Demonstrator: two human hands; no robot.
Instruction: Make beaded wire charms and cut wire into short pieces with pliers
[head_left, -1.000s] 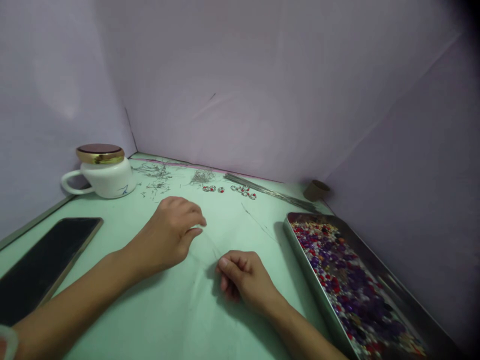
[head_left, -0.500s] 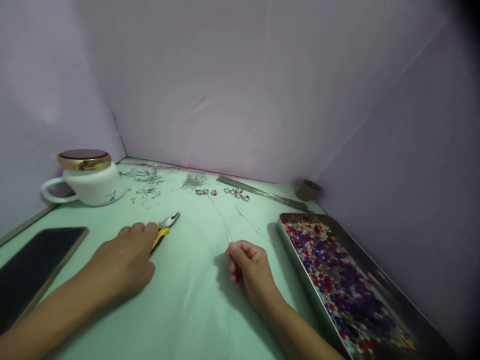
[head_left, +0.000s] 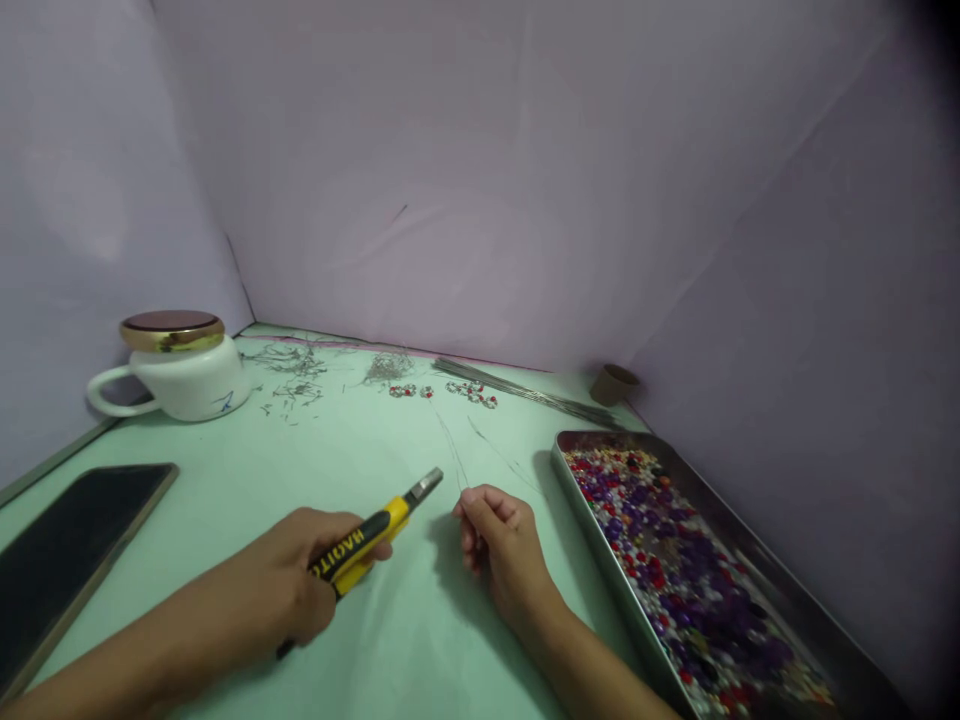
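Observation:
My left hand [head_left: 307,570] is wrapped round the yellow-and-black handles of a pair of pliers [head_left: 375,525]. The pliers' metal jaws point up and right, a short way left of my right hand [head_left: 499,540]. Between thumb and fingertips, my right hand pinches a thin wire [head_left: 450,440], which runs away toward the back of the table. Beyond it lie small rings of clear and red beads [head_left: 403,391], with more beaded rings [head_left: 472,393] to their right. Another thin wire [head_left: 499,452] rests on the table near my right hand.
A metal tray [head_left: 592,530] of mixed beads stands at the right. A bundle of straight wires [head_left: 525,392], tangled wire [head_left: 388,367] and wire scraps [head_left: 296,385] lie at the back. A lidded white mug [head_left: 195,380], a phone [head_left: 75,540] and a brown cup-like object [head_left: 613,384] sit around the edges.
My left hand has lifted the pliers and brought them right and nearer, turning them toward the wire. My right hand keeps its pinch at almost the same spot.

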